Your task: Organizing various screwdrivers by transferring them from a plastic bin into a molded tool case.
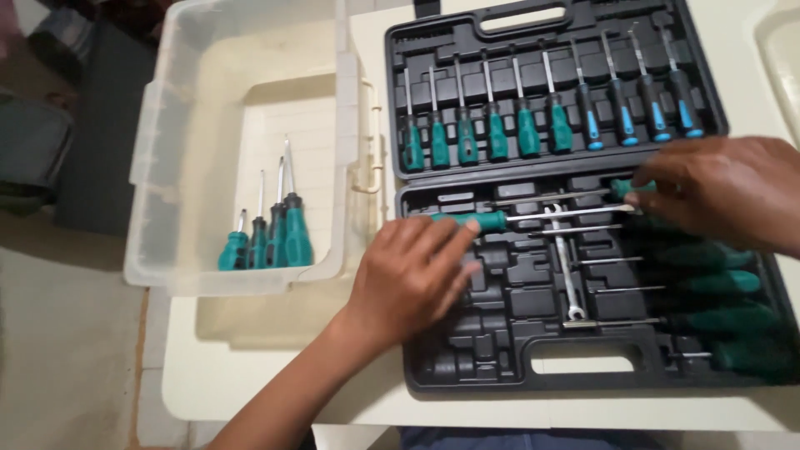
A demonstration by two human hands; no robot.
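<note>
**Two hands at the open tool case**

The left hand (408, 279) rests fingertips on a green-handled screwdriver (533, 218) lying across the black moulded plastic case (467, 367), steadying it. The right hand (725, 196) has its grip pinched on another green-handled driver (629, 187) above its slot. Beside them, a clear plastic bin (167, 167) stands loose screwdrivers upright.

Table (275, 375): cream, flat top, fills right and centre | Floor (58, 333): pale, smooth, near left | Dark furniture (92, 125): far left, blurred | Light: soft, even

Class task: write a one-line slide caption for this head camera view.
Left hand and right hand at green-handled screwdrivers in an open black tool case.
</note>
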